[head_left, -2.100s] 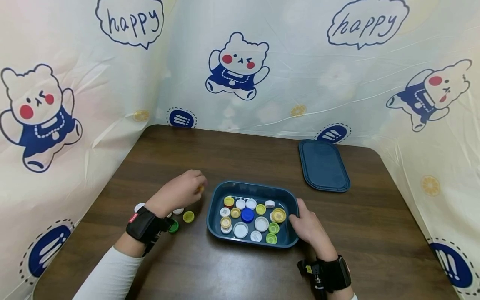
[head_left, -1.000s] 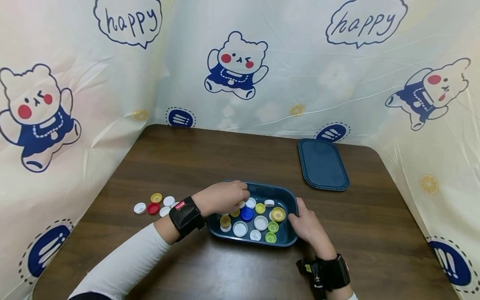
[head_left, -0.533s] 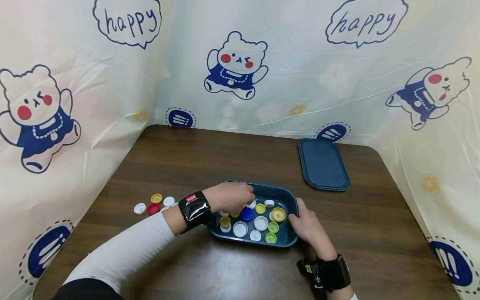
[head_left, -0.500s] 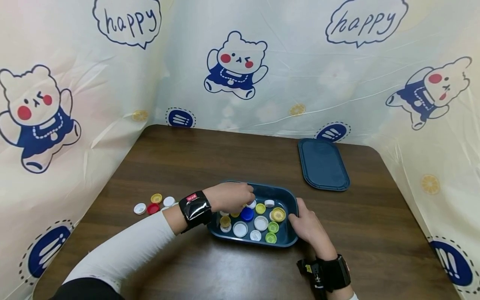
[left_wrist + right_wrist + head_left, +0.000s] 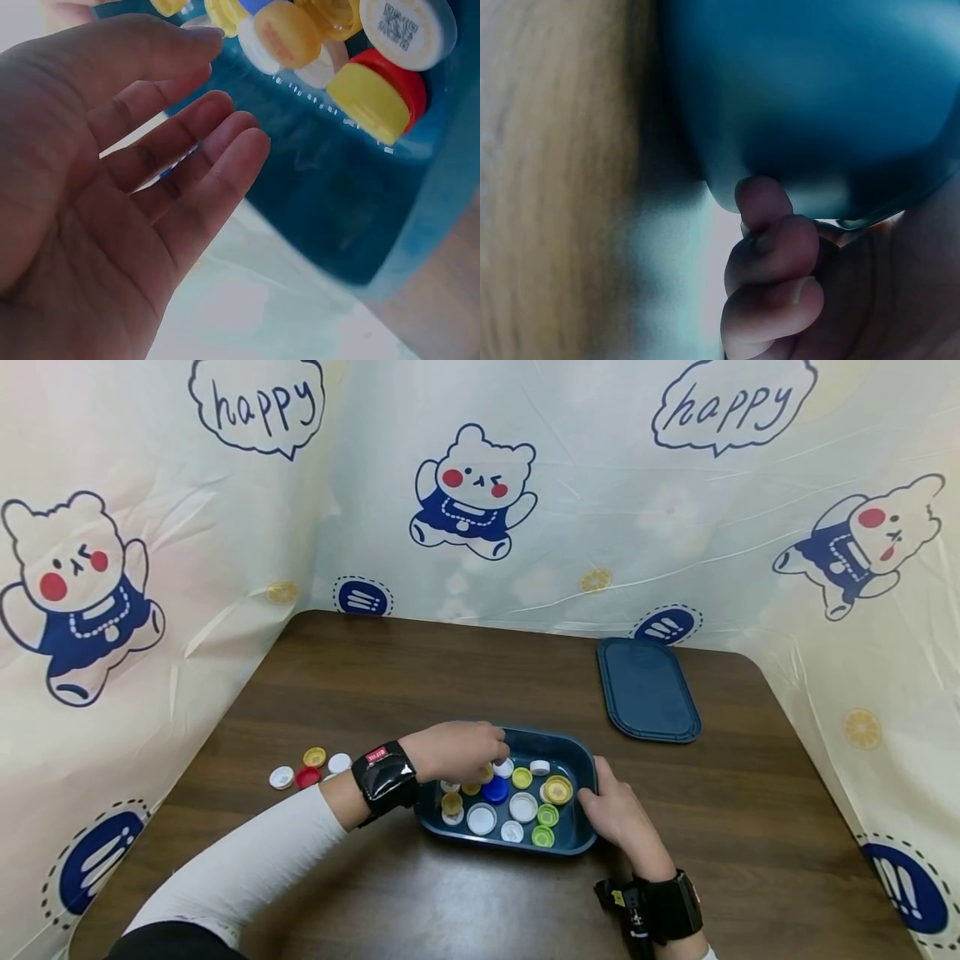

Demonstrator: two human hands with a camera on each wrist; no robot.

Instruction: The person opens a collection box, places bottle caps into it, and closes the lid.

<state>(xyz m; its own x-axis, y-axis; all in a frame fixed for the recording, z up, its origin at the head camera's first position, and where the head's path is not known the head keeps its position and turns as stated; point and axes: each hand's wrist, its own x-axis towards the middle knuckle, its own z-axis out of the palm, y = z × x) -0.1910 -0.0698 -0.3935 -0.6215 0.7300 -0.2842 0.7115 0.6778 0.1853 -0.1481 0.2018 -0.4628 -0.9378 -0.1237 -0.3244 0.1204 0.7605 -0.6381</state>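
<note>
My left hand (image 5: 453,752) hovers over the far left part of a dark blue plastic box (image 5: 495,847) holding bottle caps. In the left wrist view its thumb and fingers are apart with nothing between them; a small yellow cap (image 5: 287,35) lies just past the fingertips. Beside that is a yellow cap joined to a red one (image 5: 367,103). White, green and yellow caps and a blue cap (image 5: 495,790) are spread over the box floor, some hidden under the hand. My right hand (image 5: 617,810) grips the box's right end, thumb at the rim, fingers curled outside (image 5: 772,259).
On the table left of the box lie loose bottle caps, among them a red cap (image 5: 307,777), a yellow cap (image 5: 314,757) and a white cap (image 5: 281,777); my left forearm hides part of this group. A flat blue lid (image 5: 649,690) lies at the back right, near the printed curtain (image 5: 555,527).
My left hand has moved right from the loose caps to over the box and let go of the yellow cap it pinched. Lately it has drawn back slightly. The right hand stays put.
</note>
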